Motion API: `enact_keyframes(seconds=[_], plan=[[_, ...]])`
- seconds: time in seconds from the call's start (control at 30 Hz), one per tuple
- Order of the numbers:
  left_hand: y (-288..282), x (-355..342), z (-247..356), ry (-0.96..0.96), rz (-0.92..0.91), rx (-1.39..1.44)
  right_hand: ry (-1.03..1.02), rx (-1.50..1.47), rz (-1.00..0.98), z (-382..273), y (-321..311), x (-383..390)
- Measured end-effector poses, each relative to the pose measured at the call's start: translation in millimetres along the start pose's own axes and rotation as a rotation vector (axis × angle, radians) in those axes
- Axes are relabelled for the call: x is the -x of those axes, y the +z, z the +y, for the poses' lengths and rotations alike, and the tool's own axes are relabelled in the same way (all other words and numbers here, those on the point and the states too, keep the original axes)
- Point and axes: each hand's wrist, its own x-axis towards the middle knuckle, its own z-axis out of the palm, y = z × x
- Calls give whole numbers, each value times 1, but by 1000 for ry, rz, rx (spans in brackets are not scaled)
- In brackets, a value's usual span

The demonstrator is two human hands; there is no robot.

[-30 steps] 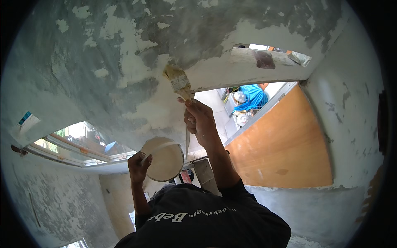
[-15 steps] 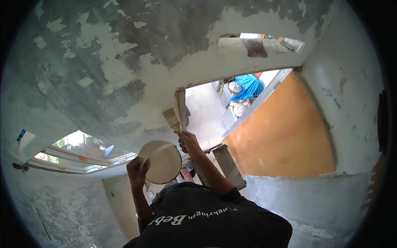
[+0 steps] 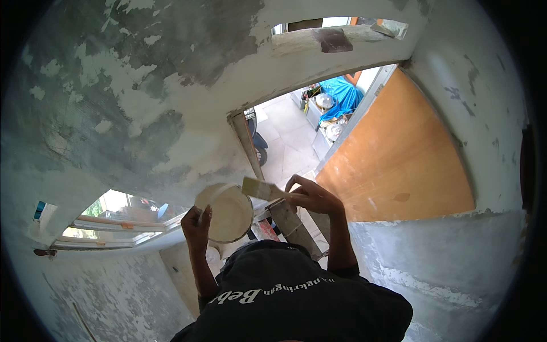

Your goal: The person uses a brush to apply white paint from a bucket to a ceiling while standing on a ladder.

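Note:
My left hand (image 3: 196, 226) is closed on the pale handle strap of a round bucket, and the strap crosses over its mouth. Cream-coloured paint (image 3: 232, 218) lies inside the bucket's thin rim (image 3: 252, 215). In my right hand (image 3: 314, 196) is a flat paintbrush (image 3: 263, 189), gripped by its handle with the bristles pointing left. The bristles sit just beyond the bucket's upper right rim; whether they touch it I cannot tell.
Ahead rises a patchy grey-and-white wall (image 3: 142, 114) with a low window (image 3: 125, 214) at left. An orange-brown door (image 3: 399, 165) stands ajar at right. Through the doorway are a blue tarp (image 3: 342, 97) and a vehicle's wheel (image 3: 261, 155). Below me is a dusty plank (image 3: 293, 231).
My right hand has drawn the brush away from the wall and down to the bucket, turning its bristles leftward. The bucket stays in my left hand; the whole view has shifted a little.

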Motion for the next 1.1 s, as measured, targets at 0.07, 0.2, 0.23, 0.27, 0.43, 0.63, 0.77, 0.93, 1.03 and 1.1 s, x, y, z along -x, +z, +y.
enact_keyframes(seconds=[0.07,0.2,0.23,0.27,0.43,0.63,0.77,0.93,1.03,1.1], plan=[[7,-2,-4,18,-25,-37,50,90,-55,-11,-1,5],[19,-1,4,45,-40,-154,13,395,-305,18,22,-9],[17,-1,0,51,-28,-175,85,488,-308,7,39,-16],[19,-1,1,62,-32,-174,117,525,-320,7,52,-23],[34,3,3,123,-100,-129,92,676,-206,43,110,-54],[42,9,12,78,-138,-113,21,916,-183,62,116,-84],[43,9,3,165,-100,-141,86,883,-108,57,107,-90],[43,1,-1,172,-54,-130,80,896,-34,60,101,-89],[47,0,-5,144,-38,-82,122,1015,-71,70,103,-90],[50,0,-8,265,-69,-156,-45,1043,-74,76,106,-89]])
